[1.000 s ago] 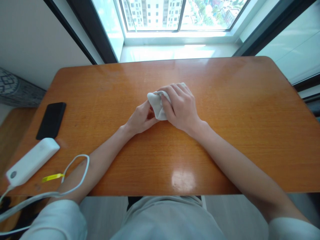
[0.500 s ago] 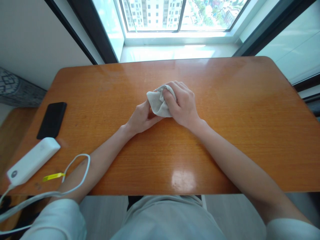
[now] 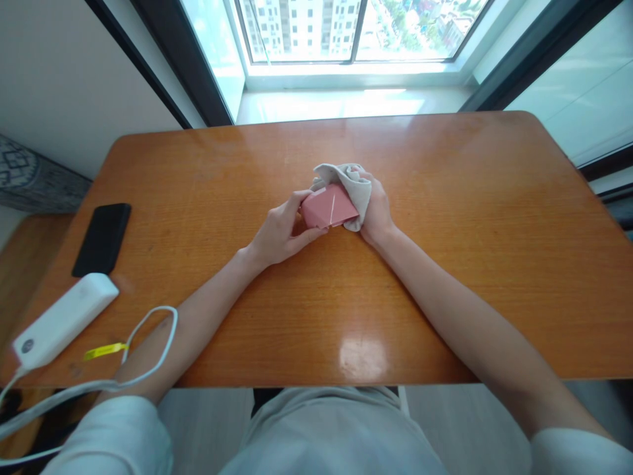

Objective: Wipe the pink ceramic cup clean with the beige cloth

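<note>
A small pink object with flat, angled faces (image 3: 329,207) is held over the middle of the table. My left hand (image 3: 284,227) grips its left side, thumb along the near edge and fingers at the far edge. A light grey cloth (image 3: 359,188) lies bunched against the object's far and right sides. My right hand (image 3: 376,204) is closed around the cloth from the right, its fingers mostly hidden behind the folds. What kind of thing the pink object is, I cannot make out.
On the left of the wooden table (image 3: 469,264) lie a black phone (image 3: 101,239) and a white power strip (image 3: 66,321). A white cable (image 3: 171,336) with a yellow tag (image 3: 105,350) loops over my left forearm. A window stands beyond the table's far edge.
My right hand has shifted right with the cloth, turning to the object's right side. The pink object, covered by the cloth before, now shows. My left hand has hardly moved.
</note>
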A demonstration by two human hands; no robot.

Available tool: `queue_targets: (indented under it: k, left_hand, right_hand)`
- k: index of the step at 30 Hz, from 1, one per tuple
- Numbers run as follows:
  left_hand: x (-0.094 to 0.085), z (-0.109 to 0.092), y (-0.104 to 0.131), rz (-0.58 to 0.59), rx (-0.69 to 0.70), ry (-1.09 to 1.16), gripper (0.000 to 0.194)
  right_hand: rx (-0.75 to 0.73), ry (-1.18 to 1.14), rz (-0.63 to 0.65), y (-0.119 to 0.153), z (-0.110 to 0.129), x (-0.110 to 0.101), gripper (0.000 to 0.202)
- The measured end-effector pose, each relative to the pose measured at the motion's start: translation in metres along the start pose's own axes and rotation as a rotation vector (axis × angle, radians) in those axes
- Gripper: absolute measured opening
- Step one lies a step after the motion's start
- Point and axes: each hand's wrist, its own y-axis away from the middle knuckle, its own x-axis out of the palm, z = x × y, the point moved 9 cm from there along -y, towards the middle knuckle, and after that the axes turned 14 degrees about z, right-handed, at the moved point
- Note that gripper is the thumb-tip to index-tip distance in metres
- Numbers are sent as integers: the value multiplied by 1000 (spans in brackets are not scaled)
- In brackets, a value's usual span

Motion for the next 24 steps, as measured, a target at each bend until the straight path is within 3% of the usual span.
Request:
queue_targets:
  k: [6,10,13,16,20,24]
  left_hand:
    - [1,1,0,10,28,22,63]
    - [1,2,-1,5,30,46,68]
    - [1,5,-1,4,11,80,64]
    - [2,6,0,-10,21,102,46]
    - [2,7,3,-35,69,68,34]
    - [4,10,2,-42,59,33,37]
  right_hand:
    - [-36,73,-15,2,5,-3,62]
    - [-71,273,-19,10,34,-2,59]
    - [-146,502,57,18,65,16,52]
    - [-242,788,121,28,90,44,39]
    - [-273,1003,204,38,97,76,25]
    - [-265,1005,217,42,97,85,24]
